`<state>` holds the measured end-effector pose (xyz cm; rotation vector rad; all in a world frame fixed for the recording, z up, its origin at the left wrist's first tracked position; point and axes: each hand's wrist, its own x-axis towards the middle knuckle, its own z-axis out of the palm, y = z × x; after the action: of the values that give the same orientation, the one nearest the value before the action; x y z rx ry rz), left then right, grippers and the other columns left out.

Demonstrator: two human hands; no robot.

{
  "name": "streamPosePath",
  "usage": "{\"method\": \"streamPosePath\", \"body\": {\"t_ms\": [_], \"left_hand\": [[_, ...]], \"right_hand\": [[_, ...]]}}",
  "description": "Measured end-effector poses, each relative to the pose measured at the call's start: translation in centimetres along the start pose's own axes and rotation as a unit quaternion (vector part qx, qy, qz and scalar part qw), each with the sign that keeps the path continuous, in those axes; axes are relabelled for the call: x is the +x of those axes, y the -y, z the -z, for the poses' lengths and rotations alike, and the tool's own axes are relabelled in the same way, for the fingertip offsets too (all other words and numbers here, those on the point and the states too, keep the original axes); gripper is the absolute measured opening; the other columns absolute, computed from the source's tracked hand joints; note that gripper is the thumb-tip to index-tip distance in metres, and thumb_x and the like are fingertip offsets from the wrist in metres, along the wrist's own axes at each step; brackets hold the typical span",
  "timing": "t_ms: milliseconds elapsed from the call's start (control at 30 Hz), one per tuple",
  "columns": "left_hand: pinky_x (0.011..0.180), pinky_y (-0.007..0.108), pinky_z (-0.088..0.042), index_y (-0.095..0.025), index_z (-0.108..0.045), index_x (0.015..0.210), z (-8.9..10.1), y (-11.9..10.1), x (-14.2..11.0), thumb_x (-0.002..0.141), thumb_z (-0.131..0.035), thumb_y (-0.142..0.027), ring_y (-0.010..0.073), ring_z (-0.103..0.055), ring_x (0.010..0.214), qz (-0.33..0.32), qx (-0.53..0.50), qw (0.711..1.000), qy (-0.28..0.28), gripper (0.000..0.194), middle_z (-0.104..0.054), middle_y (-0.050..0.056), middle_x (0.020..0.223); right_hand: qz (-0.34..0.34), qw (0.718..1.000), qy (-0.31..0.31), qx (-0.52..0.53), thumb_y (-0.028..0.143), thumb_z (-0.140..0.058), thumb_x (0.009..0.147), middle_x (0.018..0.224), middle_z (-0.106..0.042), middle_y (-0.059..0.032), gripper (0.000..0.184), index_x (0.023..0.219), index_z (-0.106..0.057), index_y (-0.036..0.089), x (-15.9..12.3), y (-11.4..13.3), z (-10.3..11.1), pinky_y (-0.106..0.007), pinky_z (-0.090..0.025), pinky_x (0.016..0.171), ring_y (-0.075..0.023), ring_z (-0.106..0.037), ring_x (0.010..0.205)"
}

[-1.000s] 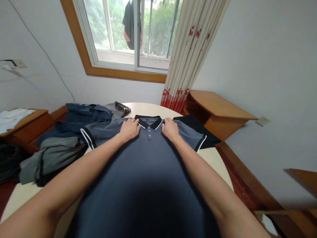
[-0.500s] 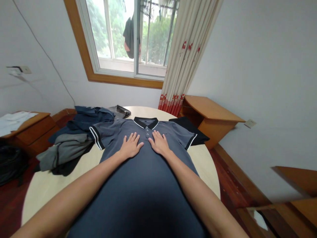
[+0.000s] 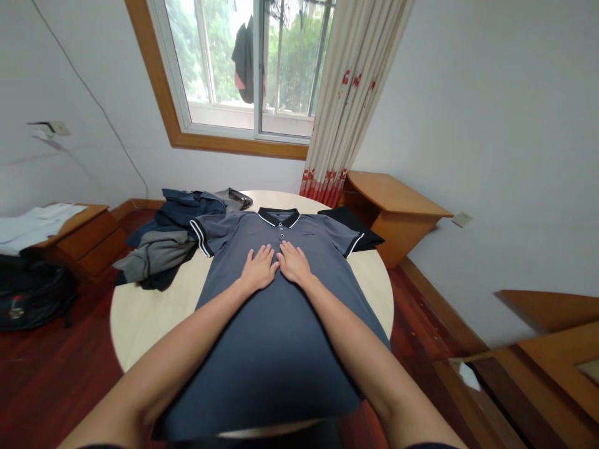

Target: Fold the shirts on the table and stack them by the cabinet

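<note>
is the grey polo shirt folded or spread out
Spread out: the grey polo shirt lies front up on the table, collar at the far end, a sleeve out to each side.

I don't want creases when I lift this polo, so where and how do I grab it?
Probably by the shoulders, pinched from above on both sides of the black collar: the polo lies flat, front up, sleeves spread, shoulders uncovered.
</note>
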<state>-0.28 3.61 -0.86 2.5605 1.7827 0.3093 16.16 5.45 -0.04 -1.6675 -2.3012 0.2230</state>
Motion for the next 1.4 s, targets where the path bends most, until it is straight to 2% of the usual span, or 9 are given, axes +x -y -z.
{"method": "streamPosePath", "body": {"t_ms": [67,200,333,567,700,900,1067,1233,1400], "left_hand": [[0.121,0.051,-0.022,-0.015,-0.041,0.152,0.0,1.0,-1.2,0.102,-0.027,-0.047,0.0256,-0.027,0.151,0.014,0.002,1.0,0.008,0.061,-0.033,0.011,0.161],[0.121,0.049,-0.023,-0.013,-0.04,0.152,0.8,4.9,-3.3,0.101,-0.028,-0.049,0.025,-0.026,0.151,0.044,0.011,0.999,0.009,0.064,-0.032,0.011,0.162],[0.121,0.045,-0.026,-0.013,-0.045,0.149,1.5,5.9,-4.0,0.101,-0.029,-0.045,0.0244,-0.03,0.15,0.063,-0.006,0.998,0.002,0.06,-0.037,0.01,0.159],[0.116,0.037,-0.036,-0.017,-0.065,0.131,2.2,6.2,-4.9,0.102,-0.027,-0.04,0.0207,-0.051,0.136,0.063,-0.056,0.995,-0.051,0.053,-0.062,0.008,0.14],[0.118,0.039,-0.033,-0.019,-0.063,0.134,2.1,7.1,-5.6,0.101,-0.031,-0.04,0.0209,-0.045,0.141,0.057,-0.042,0.997,-0.036,0.05,-0.056,0.007,0.147],[0.121,0.051,-0.023,-0.019,-0.046,0.149,1.5,6.8,-5.2,0.1,-0.035,-0.044,0.0259,-0.028,0.15,0.075,0.006,0.997,0.002,0.056,-0.034,0.009,0.161],[0.117,0.041,-0.034,-0.02,-0.063,0.132,2.3,6.9,-5.0,0.097,-0.039,-0.044,0.0241,-0.046,0.139,0.096,-0.057,0.992,-0.06,0.049,-0.054,0.009,0.149],[0.1,0.032,-0.049,-0.018,-0.07,0.113,4.9,10.2,-5.2,0.094,-0.041,-0.043,0.0235,-0.065,0.112,0.21,-0.118,0.949,-0.205,0.043,-0.069,0.009,0.125],[0.098,0.037,-0.05,-0.015,-0.062,0.125,8.0,14.2,-3.0,0.09,-0.049,-0.045,0.0303,-0.062,0.117,0.297,-0.069,0.934,-0.187,0.048,-0.064,0.015,0.131]], "right_hand": [[-0.006,1.0,-0.006,-0.007,0.04,-0.033,0.104,0.158,-0.038,-0.0121,0.054,0.149,-0.045,0.012,-1.5,-0.6,-0.1,-0.039,-0.019,0.122,-0.0202,-0.03,0.149],[-0.064,0.997,-0.026,-0.032,0.039,-0.036,0.104,0.157,-0.041,-0.0124,0.053,0.148,-0.047,0.011,-4.2,-5.2,1.1,-0.039,-0.02,0.121,-0.021,-0.032,0.148],[-0.104,0.993,-0.043,-0.044,0.038,-0.036,0.104,0.155,-0.043,-0.012,0.051,0.145,-0.05,0.012,-5.3,-8.7,2.2,-0.037,-0.023,0.121,-0.0202,-0.035,0.147],[-0.109,0.991,-0.062,-0.038,0.037,-0.038,0.103,0.152,-0.048,-0.0122,0.05,0.142,-0.054,0.011,-5.3,-9.9,2.2,-0.034,-0.026,0.119,-0.0197,-0.04,0.144],[-0.099,0.992,-0.057,-0.05,0.037,-0.038,0.103,0.152,-0.048,-0.0133,0.05,0.142,-0.053,0.009,-5.7,-10.4,2.3,-0.033,-0.027,0.119,-0.0201,-0.04,0.144],[-0.162,0.979,-0.032,-0.117,0.03,-0.044,0.098,0.147,-0.051,-0.0219,0.047,0.136,-0.058,0.006,-4.6,-7.4,3.8,-0.042,-0.036,0.11,-0.0308,-0.048,0.137],[-0.11,0.989,-0.023,-0.094,0.032,-0.051,0.094,0.122,-0.067,-0.0197,0.036,0.117,-0.07,0.012,-0.6,-2.2,4.9,-0.039,-0.044,0.095,-0.0316,-0.063,0.114],[-0.031,0.996,-0.08,-0.038,0.03,-0.048,0.098,0.114,-0.071,-0.011,0.028,0.107,-0.072,0.019,0.6,-1.2,2.7,-0.034,-0.04,0.095,-0.0243,-0.062,0.109],[-0.015,0.995,-0.103,0.005,0.029,-0.05,0.097,0.108,-0.073,-0.0079,0.025,0.101,-0.073,0.021,-0.2,-2.2,1.6,-0.034,-0.034,0.101,-0.0215,-0.062,0.105]]}}
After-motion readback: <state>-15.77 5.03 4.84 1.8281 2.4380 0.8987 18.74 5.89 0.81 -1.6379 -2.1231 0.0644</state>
